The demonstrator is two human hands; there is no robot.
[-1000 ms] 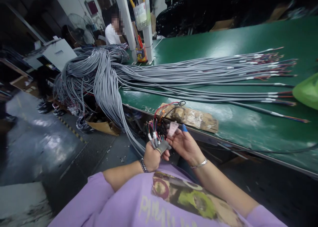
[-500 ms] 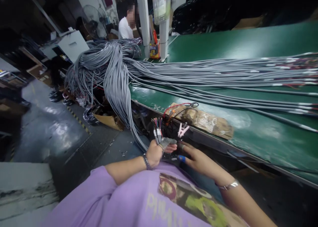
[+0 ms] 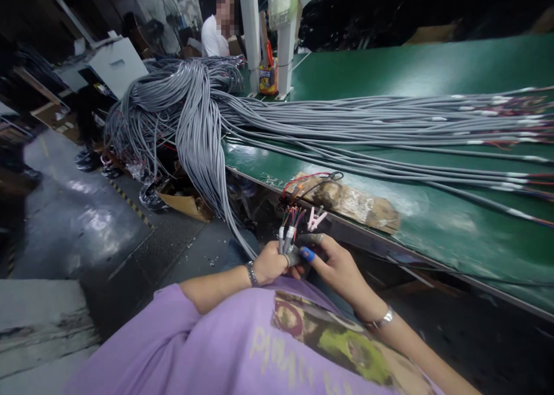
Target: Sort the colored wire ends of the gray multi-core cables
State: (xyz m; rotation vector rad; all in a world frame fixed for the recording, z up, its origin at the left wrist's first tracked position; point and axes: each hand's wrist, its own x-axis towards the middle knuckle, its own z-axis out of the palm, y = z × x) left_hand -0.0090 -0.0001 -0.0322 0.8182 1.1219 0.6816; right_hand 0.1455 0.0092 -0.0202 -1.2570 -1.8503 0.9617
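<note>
My left hand (image 3: 270,263) is closed around a small bunch of grey cables (image 3: 287,244). Their white-banded ends point upward, with thin coloured wires (image 3: 294,215) fanning out at the top. A grey covering wraps my left thumb. Just to the right, my right hand (image 3: 335,262) curls toward the bunch, its thumb and index finger apart. A blue covering is on that thumb and a grey one on the index finger. The thumb tip is close to my left thumb; whether they touch is unclear. Behind the wires a pink clip (image 3: 316,218) sits at the table edge.
Many grey cables (image 3: 197,112) hang over the left end of the green table (image 3: 454,210) and stretch along it. A taped cardboard piece (image 3: 359,206) lies near its front edge. A white post (image 3: 285,60) stands behind, and a person in white (image 3: 215,37) is farther back.
My right hand has moved left and up to the cable ends, its fingers curling. My left hand, still holding the cables, has shifted slightly, and its thumb now lies in front of them.
</note>
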